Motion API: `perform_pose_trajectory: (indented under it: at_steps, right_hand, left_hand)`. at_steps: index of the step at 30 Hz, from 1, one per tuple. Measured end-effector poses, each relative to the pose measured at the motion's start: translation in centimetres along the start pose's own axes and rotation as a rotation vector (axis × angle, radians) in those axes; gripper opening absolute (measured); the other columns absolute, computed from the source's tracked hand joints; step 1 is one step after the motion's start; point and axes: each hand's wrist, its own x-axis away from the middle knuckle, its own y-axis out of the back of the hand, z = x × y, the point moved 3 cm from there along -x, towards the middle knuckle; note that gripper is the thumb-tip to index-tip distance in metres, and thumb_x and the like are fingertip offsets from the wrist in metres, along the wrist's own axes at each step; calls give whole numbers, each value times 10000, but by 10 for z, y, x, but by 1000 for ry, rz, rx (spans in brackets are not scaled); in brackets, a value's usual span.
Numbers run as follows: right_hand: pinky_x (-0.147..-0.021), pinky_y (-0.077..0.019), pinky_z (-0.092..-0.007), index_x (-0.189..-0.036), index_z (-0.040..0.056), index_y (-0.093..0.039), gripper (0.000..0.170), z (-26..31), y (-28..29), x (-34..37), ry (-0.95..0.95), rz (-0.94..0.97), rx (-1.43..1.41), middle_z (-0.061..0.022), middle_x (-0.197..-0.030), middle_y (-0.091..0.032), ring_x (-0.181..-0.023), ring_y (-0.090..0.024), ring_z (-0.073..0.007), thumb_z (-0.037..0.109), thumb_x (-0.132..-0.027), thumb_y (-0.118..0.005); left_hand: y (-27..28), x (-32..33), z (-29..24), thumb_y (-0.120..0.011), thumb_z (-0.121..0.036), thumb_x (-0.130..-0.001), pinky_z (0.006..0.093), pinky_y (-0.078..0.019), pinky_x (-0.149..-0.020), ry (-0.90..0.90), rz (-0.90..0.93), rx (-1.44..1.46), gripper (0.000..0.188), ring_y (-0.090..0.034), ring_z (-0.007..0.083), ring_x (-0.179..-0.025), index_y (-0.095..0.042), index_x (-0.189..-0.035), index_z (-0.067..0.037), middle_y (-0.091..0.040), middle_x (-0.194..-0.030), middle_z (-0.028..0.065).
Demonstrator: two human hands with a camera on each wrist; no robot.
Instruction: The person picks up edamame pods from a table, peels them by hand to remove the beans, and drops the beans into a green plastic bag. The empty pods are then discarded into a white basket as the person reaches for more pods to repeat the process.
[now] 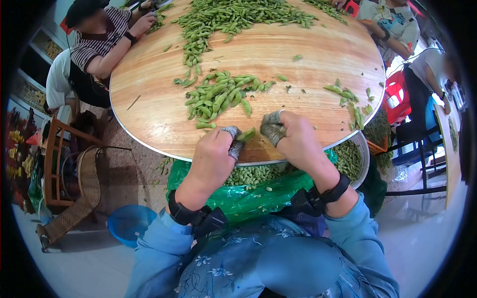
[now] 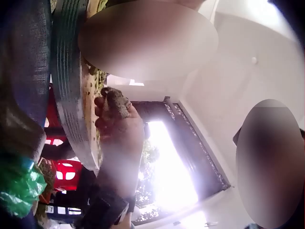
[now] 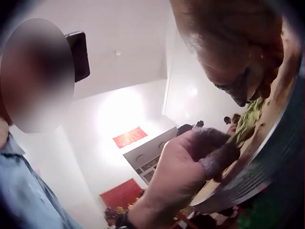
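My left hand [image 1: 211, 151] pinches a green soybean pod [image 1: 247, 135] between thumb and forefinger, both wrapped in grey cloth, near the table's front edge. To its right, my right hand [image 1: 300, 141] has its fingers curled in, with the same grey wraps [image 1: 273, 130] on thumb and forefinger; nothing shows in its grip. A small heap of soybean pods [image 1: 218, 97] lies just beyond the left hand on the round wooden table [image 1: 154, 109]. Below the edge, shelled beans [image 1: 253, 175] lie by a green plastic bag [image 1: 248, 198] across my lap.
A large pile of pods [image 1: 238, 15] covers the far side of the table. More pods [image 1: 348, 94] lie scattered at the right. A white basket rim [image 1: 366, 159] surrounds beans below the table. A blue basin [image 1: 131, 223] and chair [image 1: 57, 159] stand left. Other people sit around.
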Motion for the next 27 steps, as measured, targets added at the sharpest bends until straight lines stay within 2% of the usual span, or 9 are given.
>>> perform_pose_trajectory:
  at_steps: [2,5,9,11,14,16,22,25,27]
  right_hand:
    - [-625,-463,-344,-954,-41,-565,264,-3,11,1,73,-285,127,-211,-795,-599,-719,-598,-300,113,-745,-613]
    - [-633,-470,-347,-969,-8,-574,263,-8,16,10,88,-297,-99,-214,-775,-593,-717,-590,-333,120,-743,-613]
    - [-620,-455,-375,-925,16,-590,209,6,8,23,228,-101,-50,-189,-746,-574,-702,-567,-335,77,-727,-576]
    - [-594,-423,-379,-867,2,-599,212,17,-1,21,350,39,353,-165,-755,-544,-695,-540,-318,-17,-659,-563]
    - [-602,-401,-407,-797,1,-593,194,19,-11,13,375,23,360,-158,-729,-507,-713,-505,-349,-26,-617,-528]
    - [-609,-403,-403,-789,0,-591,176,20,-13,10,365,16,386,-158,-733,-507,-721,-510,-341,-19,-626,-527]
    - [-623,-406,-410,-829,-5,-604,181,17,-6,6,349,-26,440,-169,-734,-506,-731,-503,-357,7,-659,-543]
    - [-616,-422,-363,-912,1,-601,201,16,1,8,282,-159,437,-166,-745,-539,-706,-539,-299,43,-717,-571]
    - [-680,-444,-309,-957,-26,-568,222,20,6,18,83,-39,-54,-158,-817,-595,-762,-572,-248,7,-738,-571]
  left_hand:
    - [0,0,4,-629,18,-646,330,-438,-556,-7,9,-71,202,-549,273,-631,-573,-839,-3,-547,-697,138]
    - [1,-3,6,-617,24,-649,343,-431,-568,56,65,-39,201,-539,290,-643,-569,-843,4,-535,-699,150]
    - [1,-7,6,-594,39,-654,347,-434,-581,80,138,-27,205,-542,299,-656,-566,-856,16,-540,-718,164]
    - [1,-8,5,-578,52,-653,347,-435,-584,72,162,-47,211,-544,299,-661,-565,-862,18,-542,-723,167]
    - [3,-9,7,-524,58,-636,439,-413,-644,106,189,11,207,-519,388,-743,-536,-841,27,-532,-760,216]
    - [5,-8,9,-516,99,-630,338,-436,-583,129,153,-11,254,-553,292,-658,-569,-864,16,-546,-724,172]
    - [9,-6,14,-571,63,-672,270,-428,-564,228,194,85,189,-528,183,-607,-576,-855,19,-534,-666,110]
    - [11,-3,16,-624,21,-687,237,-423,-562,279,170,146,174,-505,135,-594,-581,-856,20,-533,-666,82]
    - [14,-1,6,-642,8,-684,236,-426,-557,297,78,204,176,-509,133,-590,-585,-851,15,-542,-675,81]
